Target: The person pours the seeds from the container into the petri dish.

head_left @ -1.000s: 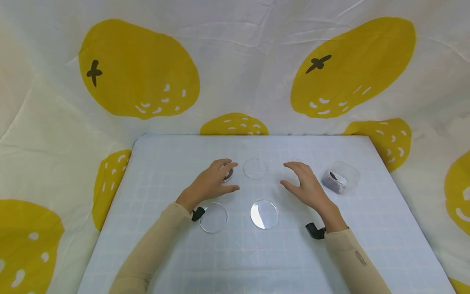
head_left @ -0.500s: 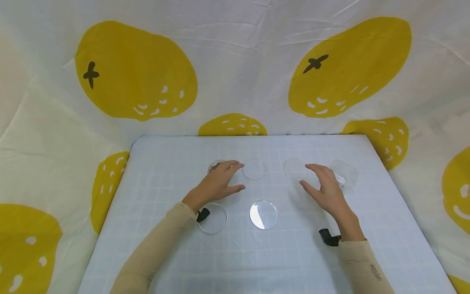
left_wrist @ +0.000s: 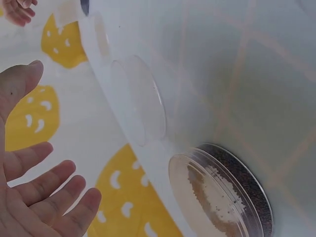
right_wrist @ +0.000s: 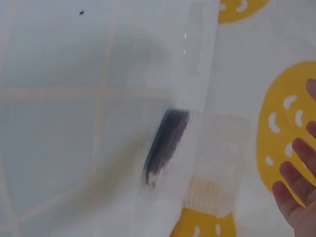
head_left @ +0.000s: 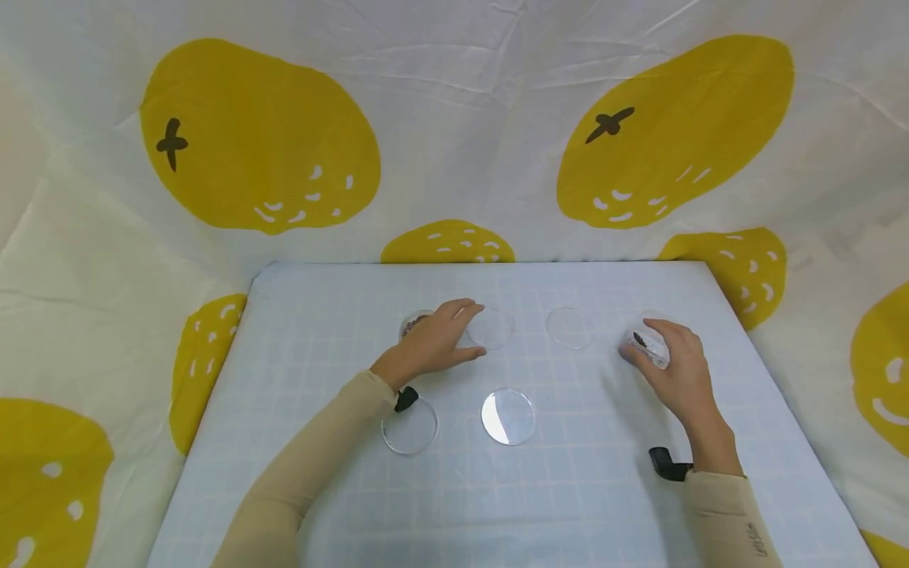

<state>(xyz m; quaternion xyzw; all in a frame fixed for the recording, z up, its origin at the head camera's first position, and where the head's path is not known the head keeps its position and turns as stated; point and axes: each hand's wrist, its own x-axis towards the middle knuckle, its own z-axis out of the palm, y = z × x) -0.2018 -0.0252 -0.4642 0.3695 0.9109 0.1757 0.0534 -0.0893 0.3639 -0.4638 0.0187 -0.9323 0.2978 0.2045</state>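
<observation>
At the back right of the worktop point(head_left: 568, 505), the clear tub point(head_left: 655, 342) is being bracketed by the right hand point(head_left: 685, 375), released, fingers loose; nothing is being held by the left hand point(head_left: 429, 345) beside a clear dish point(head_left: 500, 328). Spilling is being risked should the tub be tipped.

Left hand point(left_wrist: 22, 212) wide open, clear round dish point(left_wrist: 229, 178) in the bottom right corner.
Fingers are spread, a good bit apart from the dish, which has white crumbly stuff point(left_wrist: 232, 195) and a dark grainy layer point(left_wrist: 247, 175) showing. Past it on the table point(left_wrist: 247, 84) there's a thin see-through lid-looking thing point(left_wrist: 160, 101), then yellow-patterned cloth point(left_wrist: 27, 118) beyond, right hand point(left_wrist: 19, 11) up top left.
</observation>
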